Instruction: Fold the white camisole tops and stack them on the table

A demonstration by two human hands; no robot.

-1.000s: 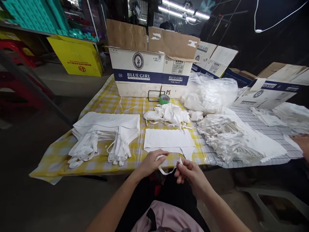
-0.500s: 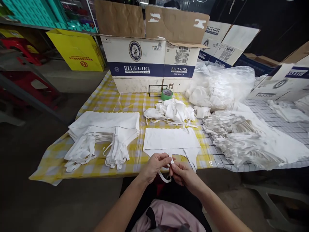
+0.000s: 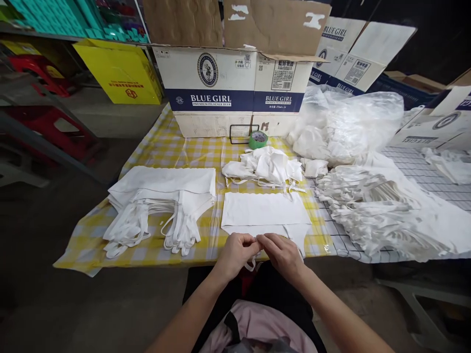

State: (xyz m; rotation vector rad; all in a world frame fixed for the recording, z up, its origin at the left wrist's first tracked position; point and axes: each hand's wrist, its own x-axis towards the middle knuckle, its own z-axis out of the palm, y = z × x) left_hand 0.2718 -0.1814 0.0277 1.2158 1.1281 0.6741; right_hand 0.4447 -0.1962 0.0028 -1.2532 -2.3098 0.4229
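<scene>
Both hands pinch one narrow white fabric strap (image 3: 251, 265) at the near table edge.

My left hand (image 3: 235, 253) and right hand (image 3: 281, 252) meet fingertip to fingertip, each closed on the strap, whose loop hangs just below them. I judge the grip suits fine work on the strap's end. The strap belongs to the flat white cloth piece (image 3: 265, 212) lying just beyond my knuckles on the yellow checked tablecloth (image 3: 191, 152). A stack of like pieces (image 3: 162, 193) lies left, a loose heap (image 3: 267, 166) behind, a green tape roll (image 3: 258, 139) and printed cardboard box (image 3: 235, 90) farthest.
</scene>
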